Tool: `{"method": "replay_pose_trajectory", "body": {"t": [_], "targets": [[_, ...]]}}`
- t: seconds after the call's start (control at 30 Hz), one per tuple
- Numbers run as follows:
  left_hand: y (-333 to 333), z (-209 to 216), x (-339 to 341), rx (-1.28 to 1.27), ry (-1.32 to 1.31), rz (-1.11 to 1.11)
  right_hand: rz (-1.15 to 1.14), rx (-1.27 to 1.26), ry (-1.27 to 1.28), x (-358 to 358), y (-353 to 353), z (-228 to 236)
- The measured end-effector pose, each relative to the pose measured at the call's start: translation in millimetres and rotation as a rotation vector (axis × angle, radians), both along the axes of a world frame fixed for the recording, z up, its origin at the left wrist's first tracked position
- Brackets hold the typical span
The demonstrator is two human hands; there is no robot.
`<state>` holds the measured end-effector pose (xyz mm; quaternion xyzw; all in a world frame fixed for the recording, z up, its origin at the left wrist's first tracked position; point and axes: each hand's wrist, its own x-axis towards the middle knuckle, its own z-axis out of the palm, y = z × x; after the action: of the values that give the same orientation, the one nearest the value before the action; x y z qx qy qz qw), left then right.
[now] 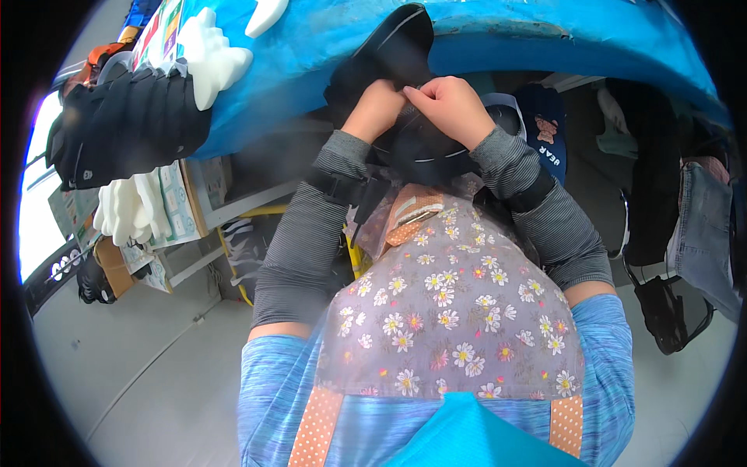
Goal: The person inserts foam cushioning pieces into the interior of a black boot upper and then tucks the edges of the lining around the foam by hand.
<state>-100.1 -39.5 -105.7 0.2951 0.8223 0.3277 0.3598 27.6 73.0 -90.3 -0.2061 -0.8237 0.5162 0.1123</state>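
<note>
A black cap (pixel 436 149) lies before me at the table's near edge, its curved brim (pixel 397 43) pointing away over the blue cover. My left hand (pixel 377 109) grips it near the base of the brim, fingers curled and partly hidden. My right hand (pixel 453 109) is closed too, thumb and forefinger pinching at the same spot beside the left fingertips. Whatever small part sits between those fingers is too small to make out. Just right of the cap hangs a navy cap (pixel 545 128) with a brown bear design.
A blue-covered table (pixel 529 50) spans the far side. To the left are a stack of black caps (pixel 128 128), white moulded forms (pixel 210 58) and more white forms (pixel 132 208) lower down. Jeans (pixel 704 226) and a black strapped item (pixel 665 311) hang at right.
</note>
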Motion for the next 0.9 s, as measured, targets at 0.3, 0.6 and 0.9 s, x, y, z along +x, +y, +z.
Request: {"method": "replay_pose_trajectory", "body": {"t": [0.3, 0.6, 0.9], "targets": [[-16.0, 43.5, 27.5, 0.032, -0.451, 0.324, -0.052, 0.202, 0.184, 67.3, 24.2, 49.0], [-28.9, 16.4, 27.4, 0.141, -0.897, 0.541, 0.156, -1.209, -0.107, 110.4, -6.1, -78.8], [-31.4, 21.5, 29.0, 0.147, -0.854, 0.556, 0.015, -1.753, 0.094, 71.3, -0.8, -69.4]]}}
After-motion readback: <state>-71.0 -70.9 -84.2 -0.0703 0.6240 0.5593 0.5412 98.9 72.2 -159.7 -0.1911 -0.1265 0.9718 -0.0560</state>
